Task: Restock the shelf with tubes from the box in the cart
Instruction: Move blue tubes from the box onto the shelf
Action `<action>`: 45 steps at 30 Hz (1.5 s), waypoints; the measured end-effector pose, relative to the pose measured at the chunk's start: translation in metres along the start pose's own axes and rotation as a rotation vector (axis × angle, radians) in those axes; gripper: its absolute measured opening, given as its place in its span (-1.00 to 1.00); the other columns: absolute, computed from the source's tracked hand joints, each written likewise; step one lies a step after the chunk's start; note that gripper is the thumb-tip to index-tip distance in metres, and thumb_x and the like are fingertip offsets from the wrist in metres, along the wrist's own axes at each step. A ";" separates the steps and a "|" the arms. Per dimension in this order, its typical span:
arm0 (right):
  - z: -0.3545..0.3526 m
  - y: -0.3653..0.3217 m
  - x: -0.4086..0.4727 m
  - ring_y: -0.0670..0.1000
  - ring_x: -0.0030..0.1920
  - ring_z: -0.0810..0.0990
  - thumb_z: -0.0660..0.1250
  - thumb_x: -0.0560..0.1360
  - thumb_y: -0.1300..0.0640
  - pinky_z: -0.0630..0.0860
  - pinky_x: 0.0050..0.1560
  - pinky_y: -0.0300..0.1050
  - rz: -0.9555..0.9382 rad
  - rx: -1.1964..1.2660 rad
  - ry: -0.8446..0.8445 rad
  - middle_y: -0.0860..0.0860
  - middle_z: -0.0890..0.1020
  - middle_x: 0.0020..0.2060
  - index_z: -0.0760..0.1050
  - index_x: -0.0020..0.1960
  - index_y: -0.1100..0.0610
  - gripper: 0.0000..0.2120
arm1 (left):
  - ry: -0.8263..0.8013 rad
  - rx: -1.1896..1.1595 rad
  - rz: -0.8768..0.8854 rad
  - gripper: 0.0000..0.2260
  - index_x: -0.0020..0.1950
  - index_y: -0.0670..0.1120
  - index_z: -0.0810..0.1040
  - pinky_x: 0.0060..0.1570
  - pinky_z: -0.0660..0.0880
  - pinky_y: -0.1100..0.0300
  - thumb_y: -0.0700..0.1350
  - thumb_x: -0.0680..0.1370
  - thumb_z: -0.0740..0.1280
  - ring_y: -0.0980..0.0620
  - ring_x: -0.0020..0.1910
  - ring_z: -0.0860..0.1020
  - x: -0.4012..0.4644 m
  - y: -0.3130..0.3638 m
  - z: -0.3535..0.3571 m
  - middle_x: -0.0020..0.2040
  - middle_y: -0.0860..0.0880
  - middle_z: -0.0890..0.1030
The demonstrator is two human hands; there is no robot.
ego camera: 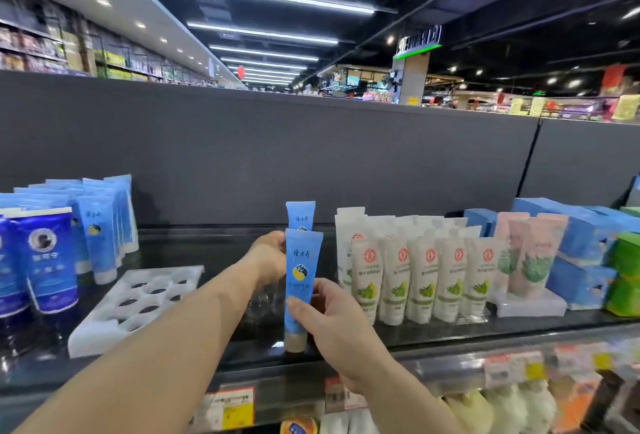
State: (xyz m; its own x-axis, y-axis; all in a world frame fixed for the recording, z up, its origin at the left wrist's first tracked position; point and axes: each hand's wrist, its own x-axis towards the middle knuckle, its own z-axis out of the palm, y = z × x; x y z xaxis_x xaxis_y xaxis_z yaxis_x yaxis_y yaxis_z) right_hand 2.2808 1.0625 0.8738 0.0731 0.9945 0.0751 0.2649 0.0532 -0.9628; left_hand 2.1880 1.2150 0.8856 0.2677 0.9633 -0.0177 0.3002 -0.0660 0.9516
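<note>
Pinching one upright light-blue tube (300,281), yellow-and-navy emblem, beige cap down, are both hands: left (268,255), right (337,324).

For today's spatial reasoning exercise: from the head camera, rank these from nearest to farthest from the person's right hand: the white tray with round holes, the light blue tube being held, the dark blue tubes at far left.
1. Light blue tube: in the right hand itself, centre shelf.
2. White tray with round holes: left of both hands.
3. Dark blue tubes: far left edge.

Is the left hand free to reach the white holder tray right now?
Probably not yet: the left hand is busy steadying the blue tube with the right hand. The path to the white holder tray looks unobstructed.
</note>
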 end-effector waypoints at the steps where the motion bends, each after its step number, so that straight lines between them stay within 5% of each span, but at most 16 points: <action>1: 0.000 0.000 -0.001 -0.17 0.03 0.61 0.33 0.54 -0.04 0.59 0.01 -0.22 -0.009 -0.010 0.013 -0.17 0.63 0.01 0.47 0.20 -0.07 -0.75 | -0.006 0.005 0.003 -0.89 0.06 -0.19 0.52 -0.16 0.61 0.12 -0.20 0.56 0.35 -0.07 -0.09 0.63 0.001 -0.001 0.000 -0.06 -0.13 0.64; 5: 0.000 -0.001 -0.004 -0.18 0.01 0.58 0.31 0.55 -0.06 0.50 -0.17 -0.32 -0.002 -0.012 0.070 -0.21 0.59 0.02 0.44 0.20 -0.11 -0.76 | -0.021 0.152 0.040 -0.81 0.06 -0.12 0.54 -0.09 0.63 0.07 -0.23 0.47 0.43 -0.05 -0.04 0.65 -0.002 -0.004 0.000 -0.04 -0.08 0.66; 11: 0.000 -0.007 -0.006 -0.16 0.02 0.58 0.30 0.55 -0.05 0.50 -0.19 -0.31 0.012 -0.030 0.085 -0.18 0.59 0.03 0.44 0.23 -0.08 -0.74 | -0.032 0.171 0.079 -0.85 0.04 -0.12 0.54 -0.30 0.50 0.28 -0.21 0.50 0.42 0.09 -0.15 0.61 -0.010 0.002 0.000 -0.11 0.00 0.62; 15: 0.001 -0.007 -0.007 -0.18 -0.01 0.57 0.30 0.55 -0.04 0.50 -0.23 -0.34 0.007 -0.037 0.073 -0.20 0.57 0.01 0.41 0.16 -0.11 -0.80 | -0.037 0.171 0.047 -0.90 -0.14 -0.04 0.50 -0.09 0.58 0.13 -0.18 0.53 0.38 0.02 -0.10 0.61 -0.008 0.003 -0.002 -0.12 -0.03 0.62; 18: 0.002 -0.009 -0.007 -0.19 -0.04 0.57 0.30 0.55 -0.04 0.50 -0.25 -0.35 -0.001 -0.046 0.072 -0.22 0.55 -0.03 0.37 0.13 -0.15 -0.82 | -0.039 0.227 0.066 -0.83 -0.20 -0.01 0.45 -0.16 0.55 0.18 -0.16 0.54 0.39 0.02 -0.08 0.60 -0.007 0.003 -0.002 -0.16 -0.01 0.59; 24: 0.002 -0.011 -0.006 -0.20 -0.04 0.56 0.29 0.56 -0.04 0.48 -0.25 -0.37 -0.013 -0.065 0.063 -0.24 0.54 -0.02 0.37 0.18 -0.13 -0.78 | -0.068 0.282 0.092 -0.89 -0.11 -0.04 0.51 0.00 0.61 0.08 -0.17 0.51 0.42 -0.02 0.00 0.63 -0.007 0.002 -0.004 -0.05 -0.05 0.62; 29: 0.004 -0.017 -0.001 -0.20 -0.06 0.58 0.29 0.56 -0.02 0.46 -0.30 -0.39 -0.036 -0.057 0.085 -0.23 0.57 -0.03 0.39 0.21 -0.11 -0.77 | -0.057 0.236 0.134 -0.88 -0.06 -0.02 0.56 -0.23 0.53 0.30 -0.16 0.47 0.47 0.19 -0.17 0.57 -0.013 0.004 -0.014 -0.14 0.09 0.62; 34: 0.010 -0.027 0.010 -0.18 -0.04 0.57 0.28 0.58 0.00 0.43 -0.32 -0.42 -0.055 -0.062 0.126 -0.16 0.58 0.01 0.40 0.25 -0.05 -0.74 | -0.039 0.114 0.120 -0.52 0.25 -0.04 0.54 0.21 0.51 0.05 0.00 0.37 0.55 0.10 0.11 0.59 -0.024 0.001 -0.043 0.12 0.04 0.64; 38: 0.019 -0.028 0.020 -0.14 -0.01 0.57 0.28 0.58 0.01 0.45 -0.28 -0.38 -0.063 -0.018 0.139 -0.13 0.59 0.03 0.42 0.20 -0.05 -0.79 | 0.019 0.081 0.175 -0.71 0.15 0.03 0.58 0.23 0.50 0.04 0.04 0.46 0.47 0.14 0.09 0.59 -0.039 0.004 -0.065 0.05 0.10 0.66; 41: 0.026 -0.029 0.024 -0.11 -0.04 0.61 0.30 0.57 0.06 0.51 -0.32 -0.38 -0.077 0.017 0.111 -0.09 0.62 0.00 0.49 0.06 -0.06 -0.92 | -0.152 -0.116 0.159 -0.79 0.15 -0.04 0.60 0.22 0.52 -0.02 -0.01 0.56 0.36 -0.02 0.13 0.62 -0.059 0.010 -0.074 0.06 -0.01 0.69; 45: 0.034 -0.028 0.027 -0.10 -0.03 0.62 0.34 0.55 0.09 0.53 -0.14 -0.31 -0.074 -0.036 0.057 -0.17 0.64 -0.09 0.51 0.03 -0.11 -0.88 | -0.212 -0.006 0.219 -0.80 0.12 -0.11 0.61 -0.01 0.61 0.13 -0.12 0.52 0.42 -0.03 -0.01 0.67 -0.073 0.016 -0.071 0.01 -0.06 0.70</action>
State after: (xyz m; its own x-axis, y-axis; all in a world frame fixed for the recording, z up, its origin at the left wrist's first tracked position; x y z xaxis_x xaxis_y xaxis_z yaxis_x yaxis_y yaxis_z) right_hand 2.2430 1.0908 0.8943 0.1063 0.9812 0.1609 0.3058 0.1217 -0.9443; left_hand 2.1078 1.1622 0.9235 0.5105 0.8507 0.1251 0.2091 -0.2640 0.9416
